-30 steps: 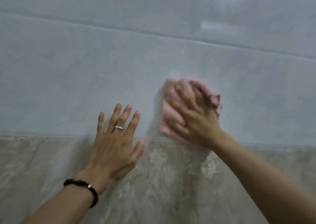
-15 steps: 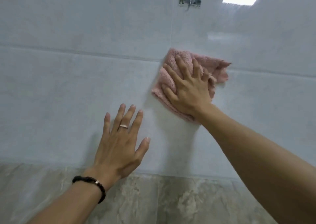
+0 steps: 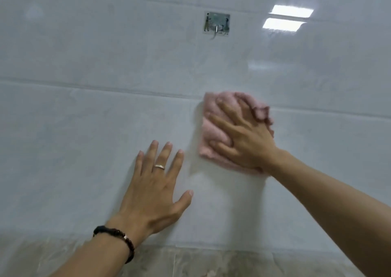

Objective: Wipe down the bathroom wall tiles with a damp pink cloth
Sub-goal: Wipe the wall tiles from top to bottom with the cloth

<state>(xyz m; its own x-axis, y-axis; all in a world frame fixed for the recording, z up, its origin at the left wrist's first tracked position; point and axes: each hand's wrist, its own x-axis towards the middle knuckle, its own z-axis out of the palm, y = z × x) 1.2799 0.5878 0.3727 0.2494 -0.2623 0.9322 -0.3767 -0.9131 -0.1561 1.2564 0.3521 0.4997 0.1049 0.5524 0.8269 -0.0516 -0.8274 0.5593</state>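
Note:
The pink cloth (image 3: 211, 132) lies bunched against the pale grey wall tiles (image 3: 84, 139), just under a horizontal grout line. My right hand (image 3: 247, 141) presses it to the wall with its fingers spread over it; the cloth and fingertips are blurred. My left hand (image 3: 152, 192), with a ring and a dark wrist bracelet, rests flat on the tile below and to the left of the cloth, fingers spread and holding nothing.
A small stick-on metal hook (image 3: 216, 24) sits on the tile above the cloth. A ceiling light's reflection (image 3: 287, 18) shines at the upper right. Beige marbled tiles (image 3: 190, 262) begin along the bottom of the view.
My right hand swept the cloth up the wall, then a little back down below the grout line. The view tilted upward, bringing the hook into sight. My left hand stayed flat on the tile.

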